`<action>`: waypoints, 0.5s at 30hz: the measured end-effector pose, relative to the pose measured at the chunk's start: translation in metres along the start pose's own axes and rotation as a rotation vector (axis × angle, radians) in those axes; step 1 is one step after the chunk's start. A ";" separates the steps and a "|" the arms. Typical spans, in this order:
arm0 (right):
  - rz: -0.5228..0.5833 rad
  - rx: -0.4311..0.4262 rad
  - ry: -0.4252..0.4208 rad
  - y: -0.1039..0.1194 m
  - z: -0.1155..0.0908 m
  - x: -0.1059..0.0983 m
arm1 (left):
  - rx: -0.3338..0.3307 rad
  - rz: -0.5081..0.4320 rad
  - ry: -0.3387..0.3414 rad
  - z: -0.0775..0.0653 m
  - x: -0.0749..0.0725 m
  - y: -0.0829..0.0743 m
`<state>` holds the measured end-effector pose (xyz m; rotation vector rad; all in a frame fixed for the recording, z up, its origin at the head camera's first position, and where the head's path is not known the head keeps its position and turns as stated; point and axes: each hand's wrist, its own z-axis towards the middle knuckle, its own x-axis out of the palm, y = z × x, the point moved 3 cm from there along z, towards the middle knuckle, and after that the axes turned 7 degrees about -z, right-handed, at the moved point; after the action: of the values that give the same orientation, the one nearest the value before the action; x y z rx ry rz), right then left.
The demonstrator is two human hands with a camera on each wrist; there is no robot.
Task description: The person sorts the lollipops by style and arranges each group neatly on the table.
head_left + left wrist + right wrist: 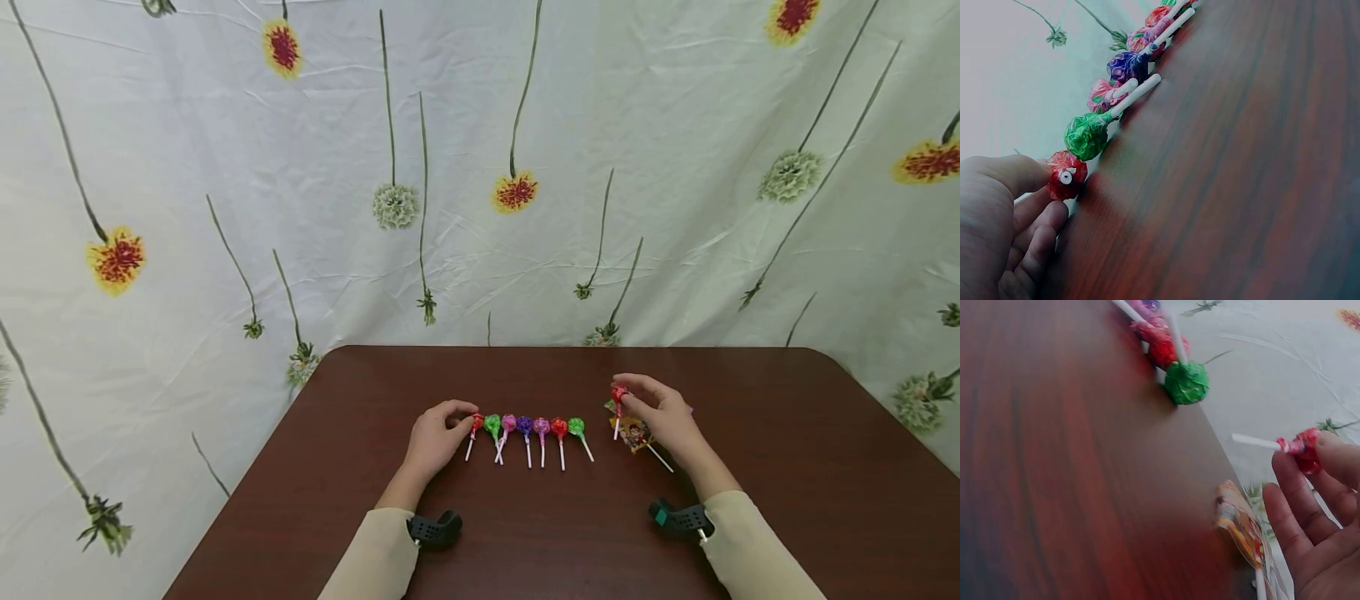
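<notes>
Several wrapped lollipops lie in a row across the table, sticks toward me. My left hand pinches the head of the red lollipop at the row's left end, beside a green lollipop. Further along come pink, purple, pink and red ones, with another green lollipop at the right end. To the right of the row, my right hand pinches a red lollipop by its head between thumb and fingers. Below that hand lies a lollipop in a flat, printed yellow-brown wrapper, partly hidden by the hand.
The dark brown table ends at a straight back edge with rounded corners. Behind it hangs a pale curtain printed with flowers. A black band is on the left wrist, and a similar band is on the right.
</notes>
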<state>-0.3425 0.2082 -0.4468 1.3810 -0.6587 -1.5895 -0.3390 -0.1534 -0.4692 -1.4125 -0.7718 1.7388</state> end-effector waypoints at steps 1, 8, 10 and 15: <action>-0.012 -0.007 0.013 0.001 0.000 0.002 | -0.003 -0.002 -0.001 0.000 0.000 0.000; -0.139 -0.003 0.054 0.005 0.002 0.013 | -0.007 -0.001 -0.007 -0.001 0.000 0.000; -0.151 0.028 0.072 0.006 0.001 0.015 | -0.009 -0.003 -0.005 -0.001 0.000 0.000; -0.197 0.037 0.108 0.009 0.000 0.020 | -0.007 -0.004 -0.005 0.000 0.000 0.000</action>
<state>-0.3394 0.1865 -0.4490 1.5874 -0.5019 -1.6486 -0.3390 -0.1532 -0.4689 -1.4111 -0.7838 1.7382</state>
